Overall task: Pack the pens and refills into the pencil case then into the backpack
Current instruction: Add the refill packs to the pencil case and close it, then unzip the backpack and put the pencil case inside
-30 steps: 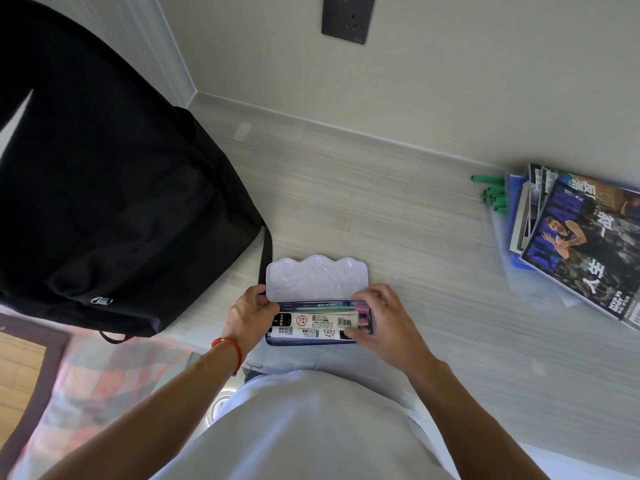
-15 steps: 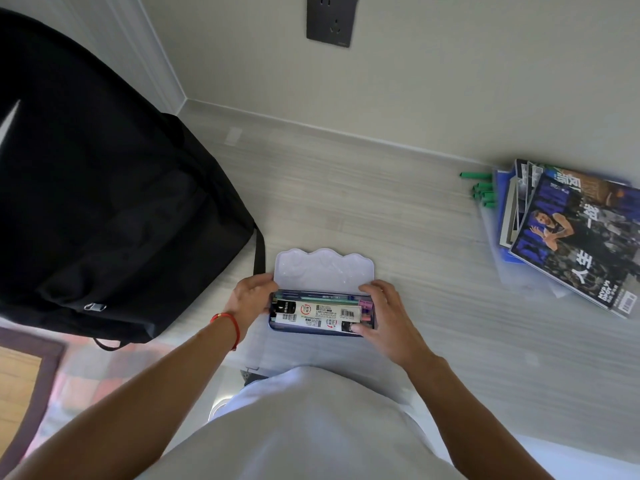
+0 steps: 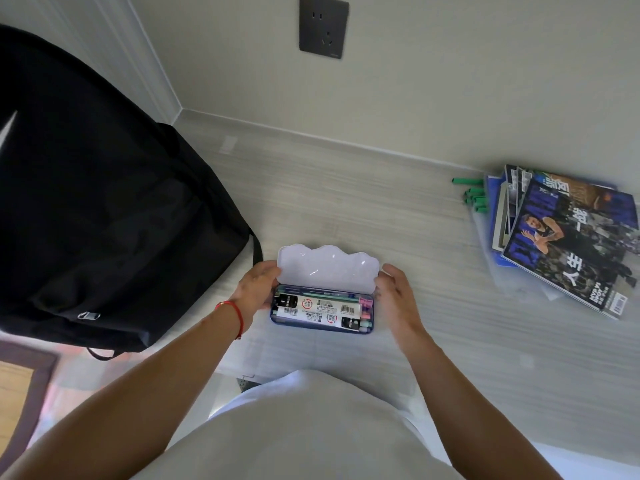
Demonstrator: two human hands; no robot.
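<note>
The blue pencil case (image 3: 320,330) lies open on the desk near its front edge, its white wavy lid (image 3: 325,268) tilted up at the back. Inside lie white labelled refill packs (image 3: 317,308) over several pens (image 3: 365,315), whose pastel ends show at the right. My left hand (image 3: 258,289) grips the left end of the case, thumb at the lid's corner. My right hand (image 3: 394,296) rests with fingers apart against the right edge of the lid. The black backpack (image 3: 104,202) stands on the desk to the left, close to the case.
A stack of magazines (image 3: 571,237) lies at the right on a clear folder, with several green markers (image 3: 472,197) beside it. A dark wall socket (image 3: 323,26) is on the wall behind. A patterned rug and wood floor show at lower left.
My right hand left the refill packs and moved to the lid's right edge. My left hand slid up to the lid's left corner. The lid stands a little more raised.
</note>
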